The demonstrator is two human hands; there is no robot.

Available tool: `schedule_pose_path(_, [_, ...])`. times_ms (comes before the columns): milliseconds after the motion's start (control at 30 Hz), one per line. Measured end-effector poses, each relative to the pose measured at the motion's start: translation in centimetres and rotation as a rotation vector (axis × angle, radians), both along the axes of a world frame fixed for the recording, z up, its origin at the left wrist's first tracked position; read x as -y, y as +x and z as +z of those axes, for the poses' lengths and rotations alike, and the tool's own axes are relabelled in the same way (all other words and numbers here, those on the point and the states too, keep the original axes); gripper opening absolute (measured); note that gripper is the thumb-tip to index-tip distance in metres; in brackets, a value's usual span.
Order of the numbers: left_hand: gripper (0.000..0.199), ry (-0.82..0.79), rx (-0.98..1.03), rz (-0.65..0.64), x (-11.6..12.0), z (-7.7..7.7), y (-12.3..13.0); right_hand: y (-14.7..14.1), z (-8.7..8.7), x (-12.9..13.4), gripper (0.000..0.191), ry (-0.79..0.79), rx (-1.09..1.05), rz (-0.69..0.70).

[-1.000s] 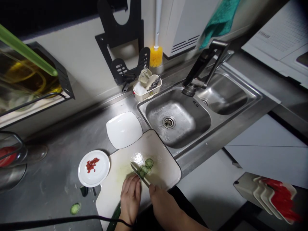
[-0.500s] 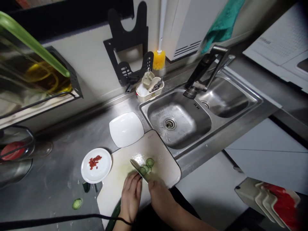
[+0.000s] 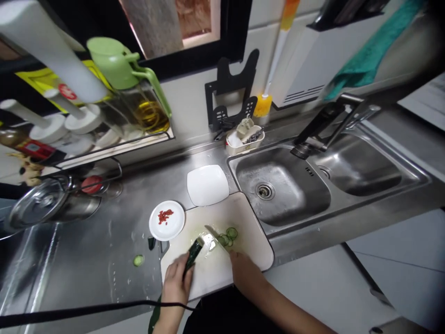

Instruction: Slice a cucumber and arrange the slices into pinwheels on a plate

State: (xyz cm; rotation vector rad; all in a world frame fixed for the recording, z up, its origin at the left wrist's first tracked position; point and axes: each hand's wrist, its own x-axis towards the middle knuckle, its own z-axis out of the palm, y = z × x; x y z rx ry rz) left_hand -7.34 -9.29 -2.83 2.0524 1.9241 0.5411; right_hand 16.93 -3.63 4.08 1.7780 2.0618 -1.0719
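Left grip (image 3: 176, 280): wrapped around the cucumber (image 3: 194, 253), held over the board (image 3: 255, 248).
Right grip (image 3: 246, 271): closed around the knife (image 3: 218, 239), held over the board.
Slices (image 3: 231, 233): bunched on the board.

dark green cucumber (image 3: 193, 253), pale at the cut end, held slantwise over the cutting board (image 3: 256, 253); knife (image 3: 217, 236), narrow, tip pointing to upper left; thin, green-rimmed slices (image 3: 231, 233), overlapping on the board just right of it.
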Motion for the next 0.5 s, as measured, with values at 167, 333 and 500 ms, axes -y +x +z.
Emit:
schedule_pose_path(167, [0.034, 0.017, -0.098, 0.068, 1.1, 0.0, -7.2, 0.3, 0.5, -0.2, 0.042, 0.003, 0.055, 0.066])
schedule_pose_path(333, [0.032, -0.039, -0.099, 0.091, 1.9, 0.1, -11.3, 0.6, 1.1, -0.2, 0.044, 0.025, 0.082, 0.107])
schedule_pose_path(500, [0.032, -0.101, -0.074, 0.093, 2.1, 0.2, -11.8, 0.8, 1.1, -0.2, 0.044, 0.040, 0.087, 0.153])
